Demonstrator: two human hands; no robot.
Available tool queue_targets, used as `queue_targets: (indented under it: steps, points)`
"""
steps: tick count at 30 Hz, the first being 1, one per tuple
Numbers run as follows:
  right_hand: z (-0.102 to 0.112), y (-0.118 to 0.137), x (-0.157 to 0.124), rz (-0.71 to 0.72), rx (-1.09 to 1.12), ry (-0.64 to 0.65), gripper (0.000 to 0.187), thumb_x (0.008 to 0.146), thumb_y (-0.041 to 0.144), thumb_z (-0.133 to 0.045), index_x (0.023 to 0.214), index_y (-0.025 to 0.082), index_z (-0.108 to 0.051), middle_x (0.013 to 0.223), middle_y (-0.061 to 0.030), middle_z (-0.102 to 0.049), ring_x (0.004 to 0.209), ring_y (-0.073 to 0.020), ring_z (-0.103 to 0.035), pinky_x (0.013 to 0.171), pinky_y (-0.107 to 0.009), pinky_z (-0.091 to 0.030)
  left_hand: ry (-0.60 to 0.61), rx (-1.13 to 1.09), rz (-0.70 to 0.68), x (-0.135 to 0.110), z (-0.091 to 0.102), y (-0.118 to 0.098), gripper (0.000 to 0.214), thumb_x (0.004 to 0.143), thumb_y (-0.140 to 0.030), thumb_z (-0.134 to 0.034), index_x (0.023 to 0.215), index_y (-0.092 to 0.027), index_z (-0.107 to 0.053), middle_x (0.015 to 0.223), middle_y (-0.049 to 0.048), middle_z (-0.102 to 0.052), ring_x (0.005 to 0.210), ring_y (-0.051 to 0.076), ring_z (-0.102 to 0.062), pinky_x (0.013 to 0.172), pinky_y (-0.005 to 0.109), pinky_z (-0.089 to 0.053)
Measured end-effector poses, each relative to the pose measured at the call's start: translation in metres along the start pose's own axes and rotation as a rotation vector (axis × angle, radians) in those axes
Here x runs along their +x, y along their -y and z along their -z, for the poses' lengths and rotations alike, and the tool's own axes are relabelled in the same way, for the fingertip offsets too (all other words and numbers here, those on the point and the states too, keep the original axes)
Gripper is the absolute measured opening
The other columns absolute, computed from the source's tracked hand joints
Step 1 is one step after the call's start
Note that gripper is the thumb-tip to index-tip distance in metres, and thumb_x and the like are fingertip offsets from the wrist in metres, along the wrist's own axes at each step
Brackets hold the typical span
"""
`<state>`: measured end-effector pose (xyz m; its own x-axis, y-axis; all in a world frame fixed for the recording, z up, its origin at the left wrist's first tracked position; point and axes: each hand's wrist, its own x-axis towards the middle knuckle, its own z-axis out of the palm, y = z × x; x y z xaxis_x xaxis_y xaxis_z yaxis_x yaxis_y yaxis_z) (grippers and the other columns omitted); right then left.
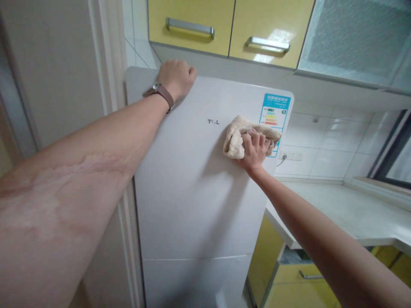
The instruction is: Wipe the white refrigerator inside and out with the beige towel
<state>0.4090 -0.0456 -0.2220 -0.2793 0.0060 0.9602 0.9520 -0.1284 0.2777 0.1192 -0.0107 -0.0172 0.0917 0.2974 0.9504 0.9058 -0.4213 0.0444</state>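
A white refrigerator [192, 192] with a TCL logo fills the middle of the view. At its top edge is my left hand [176, 77], knuckles up, with a brown-strapped watch [156, 87] on the wrist. Its fingers bend over the door's top edge, and their tips are hidden. My right hand [254, 149] grips a beige towel [235, 137], bunched up and pressed against the upper right of the door. Part of the towel covers the lower portion of a blue energy label [276, 102].
Yellow cabinets [199, 10] with metal handles hang above the refrigerator. To the right, a white countertop [321, 203] runs below a tiled wall with a socket and plug [284, 157]. A door frame [107, 55] stands close on the left.
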Motion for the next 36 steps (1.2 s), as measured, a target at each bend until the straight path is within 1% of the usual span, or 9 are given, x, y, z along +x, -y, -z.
queue_targets:
  steps: [8, 11, 14, 20, 21, 25, 26, 30, 36]
  points:
    - [0.001, 0.003, -0.023, 0.026, 0.033, -0.108, 0.045, 0.084, 0.055, -0.055, 0.114, 0.022, -0.068, 0.126, -0.0163, -0.062, 0.122, -0.0366, -0.050, 0.095, -0.048, -0.034, -0.039, 0.021, -0.018, -0.001, 0.000, -0.001, 0.053, 0.105, -0.031, -0.037, 0.116, 0.004, -0.076, 0.121, 0.0288, -0.072, 0.117, 0.040, -0.070, 0.099, 0.062, -0.052]
    - [0.003, 0.005, -0.033, 0.015, 0.043, -0.145, 0.044, 0.084, 0.051, -0.055, 0.116, 0.023, -0.067, 0.125, -0.0159, -0.062, 0.122, -0.0356, -0.051, 0.096, -0.048, -0.035, -0.070, 0.035, -0.025, -0.002, 0.002, -0.002, 0.054, 0.104, -0.031, -0.038, 0.115, 0.004, -0.076, 0.120, 0.0293, -0.073, 0.117, 0.041, -0.070, 0.098, 0.063, -0.053]
    - [0.006, 0.009, -0.049, 0.007, 0.050, -0.140, 0.040, 0.086, 0.047, -0.054, 0.116, 0.023, -0.067, 0.125, -0.0158, -0.063, 0.124, -0.0349, -0.052, 0.097, -0.048, -0.035, -0.084, 0.038, -0.029, -0.002, 0.004, -0.003, 0.054, 0.104, -0.031, -0.038, 0.114, 0.005, -0.077, 0.119, 0.0295, -0.073, 0.116, 0.041, -0.070, 0.097, 0.063, -0.053]
    - [0.013, 0.018, -0.086, 0.090, 0.090, -0.176, 0.027, 0.090, 0.037, -0.056, 0.110, 0.024, -0.068, 0.117, -0.0131, -0.067, 0.126, -0.0310, -0.055, 0.102, -0.047, -0.036, -0.083, 0.023, -0.010, -0.003, 0.003, -0.004, 0.051, 0.103, -0.029, -0.039, 0.113, 0.005, -0.077, 0.120, 0.0283, -0.073, 0.115, 0.042, -0.070, 0.096, 0.062, -0.052]
    - [0.014, 0.019, -0.090, 0.102, 0.095, -0.178, 0.026, 0.089, 0.036, -0.056, 0.110, 0.024, -0.068, 0.116, -0.0127, -0.067, 0.126, -0.0306, -0.055, 0.102, -0.047, -0.036, -0.075, 0.025, 0.000, -0.003, 0.003, -0.005, 0.052, 0.104, -0.030, -0.039, 0.115, 0.003, -0.077, 0.122, 0.0272, -0.073, 0.115, 0.041, -0.070, 0.097, 0.062, -0.051]
    - [0.016, 0.023, -0.103, 0.126, 0.120, -0.185, 0.026, 0.087, 0.028, -0.058, 0.111, 0.025, -0.068, 0.117, -0.0119, -0.067, 0.128, -0.0294, -0.055, 0.104, -0.048, -0.035, -0.030, 0.036, 0.045, -0.005, 0.003, -0.003, 0.050, 0.108, -0.036, -0.037, 0.121, -0.008, -0.077, 0.132, 0.0172, -0.072, 0.118, 0.031, -0.069, 0.103, 0.052, -0.050]
    - [0.017, 0.024, -0.105, 0.133, 0.128, -0.191, 0.026, 0.087, 0.027, -0.058, 0.111, 0.024, -0.068, 0.117, -0.0119, -0.067, 0.128, -0.0292, -0.055, 0.105, -0.048, -0.035, -0.029, 0.035, 0.049, -0.005, 0.002, -0.003, 0.050, 0.108, -0.035, -0.037, 0.120, -0.007, -0.076, 0.131, 0.0169, -0.073, 0.119, 0.031, -0.069, 0.103, 0.052, -0.050]
    - [0.019, 0.028, -0.114, 0.151, 0.119, -0.213, 0.023, 0.089, 0.026, -0.058, 0.109, 0.023, -0.068, 0.116, -0.0118, -0.067, 0.127, -0.0284, -0.056, 0.105, -0.047, -0.035, -0.068, 0.029, 0.035, -0.004, 0.000, -0.001, 0.050, 0.106, -0.032, -0.041, 0.116, 0.003, -0.076, 0.123, 0.0231, -0.074, 0.118, 0.036, -0.070, 0.100, 0.055, -0.051]
    - [0.024, 0.037, -0.139, 0.158, 0.145, -0.187, 0.021, 0.091, 0.026, -0.057, 0.108, 0.023, -0.069, 0.118, -0.0113, -0.067, 0.128, -0.0277, -0.055, 0.107, -0.048, -0.035, -0.040, 0.016, 0.033, -0.006, 0.000, -0.003, 0.057, 0.106, -0.034, -0.037, 0.122, 0.008, -0.072, 0.128, 0.0275, -0.070, 0.127, 0.040, -0.064, 0.105, 0.061, -0.047]
